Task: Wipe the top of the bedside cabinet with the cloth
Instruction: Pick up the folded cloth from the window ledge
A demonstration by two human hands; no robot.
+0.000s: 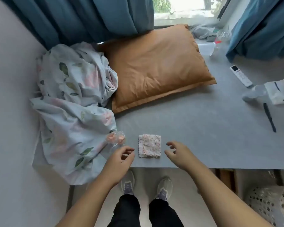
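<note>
A small folded cloth [149,146], white with a pink speckled print, lies flat near the front edge of the grey cabinet top [195,138]. My left hand [121,158] hovers just left of the cloth, fingers loosely curled and apart, holding nothing. My right hand [177,153] hovers just right of it, fingers spread, also empty. Neither hand touches the cloth.
An orange pillow [157,68] and a crumpled floral sheet [72,104] fill the back left. A clear wrapper with orange sweets [116,138] lies left of the cloth. At the right are a white remote [240,76], a paper packet [278,91] and a black pen [269,117]. Blue curtains [75,17] hang behind.
</note>
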